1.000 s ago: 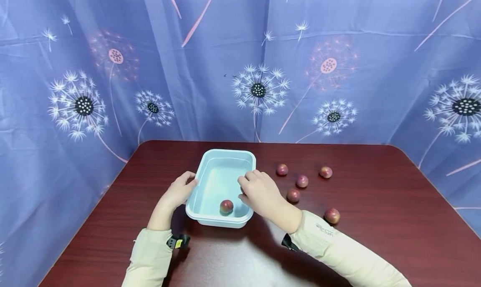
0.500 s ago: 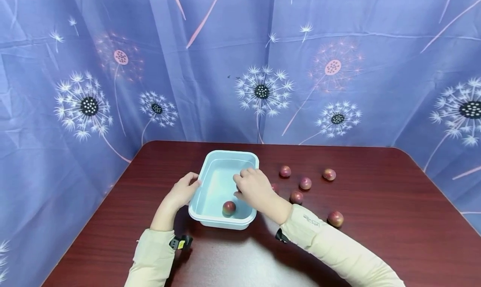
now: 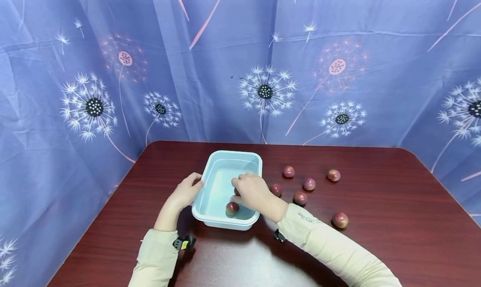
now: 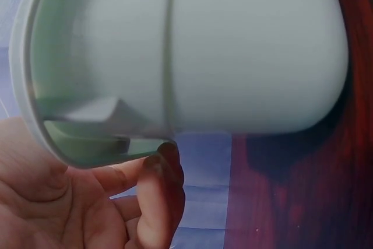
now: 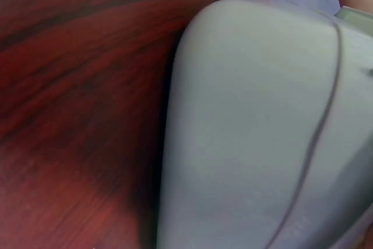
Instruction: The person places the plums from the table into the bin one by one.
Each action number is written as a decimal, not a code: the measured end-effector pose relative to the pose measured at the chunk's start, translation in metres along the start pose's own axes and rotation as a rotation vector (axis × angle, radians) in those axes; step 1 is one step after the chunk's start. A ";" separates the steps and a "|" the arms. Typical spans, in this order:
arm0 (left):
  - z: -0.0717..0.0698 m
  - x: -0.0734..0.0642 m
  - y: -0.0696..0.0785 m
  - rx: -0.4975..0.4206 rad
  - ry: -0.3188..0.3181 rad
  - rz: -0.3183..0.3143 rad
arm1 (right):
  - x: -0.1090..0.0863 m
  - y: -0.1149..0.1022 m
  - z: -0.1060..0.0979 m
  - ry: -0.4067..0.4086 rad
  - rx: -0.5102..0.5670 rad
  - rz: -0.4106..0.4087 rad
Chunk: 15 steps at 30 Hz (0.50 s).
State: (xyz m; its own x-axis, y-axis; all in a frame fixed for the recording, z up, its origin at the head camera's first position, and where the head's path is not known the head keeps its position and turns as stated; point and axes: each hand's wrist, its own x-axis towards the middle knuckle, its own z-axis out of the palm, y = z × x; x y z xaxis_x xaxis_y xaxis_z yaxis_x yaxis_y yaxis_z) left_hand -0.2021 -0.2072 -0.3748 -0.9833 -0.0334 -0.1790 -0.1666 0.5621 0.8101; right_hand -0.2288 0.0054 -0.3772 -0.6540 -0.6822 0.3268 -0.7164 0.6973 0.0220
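Observation:
A light blue plastic basin (image 3: 215, 187) stands on the table, with one red plum (image 3: 232, 208) lying inside near its front end. My left hand (image 3: 185, 192) grips the basin's left rim; in the left wrist view its fingers (image 4: 154, 202) curl under the rim's edge. My right hand (image 3: 252, 191) reaches over the right rim into the basin. Its fingers pinch another plum (image 3: 236, 191), mostly hidden behind them, just above the lying one. From the right wrist only the basin's outer wall (image 5: 245, 126) shows, not the fingers.
Several loose plums lie on the dark red wooden table (image 3: 360, 187) right of the basin, the closest plum (image 3: 276, 190) beside my right wrist and another plum (image 3: 340, 220) near my right sleeve. A blue dandelion-print curtain (image 3: 210, 70) hangs behind the table and at its sides.
My right hand has moved left, further into the basin, with the plum. A table plum that its wrist had covered now shows. My left hand keeps its grip on the rim.

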 end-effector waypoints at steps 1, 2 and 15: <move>0.000 0.000 0.000 -0.003 -0.001 0.000 | 0.000 0.001 0.001 -0.013 0.010 0.001; 0.000 0.000 0.000 -0.004 0.000 0.000 | 0.000 0.002 0.002 -0.025 0.024 0.000; 0.001 -0.001 0.001 0.000 -0.002 0.007 | 0.002 0.005 0.005 -0.117 0.039 -0.011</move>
State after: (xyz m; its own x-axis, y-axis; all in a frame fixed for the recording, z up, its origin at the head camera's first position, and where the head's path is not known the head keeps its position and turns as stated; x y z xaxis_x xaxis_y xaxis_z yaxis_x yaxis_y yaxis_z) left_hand -0.2011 -0.2053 -0.3743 -0.9842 -0.0277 -0.1750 -0.1600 0.5626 0.8111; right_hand -0.2343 0.0063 -0.3815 -0.6683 -0.7122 0.2145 -0.7310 0.6823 -0.0122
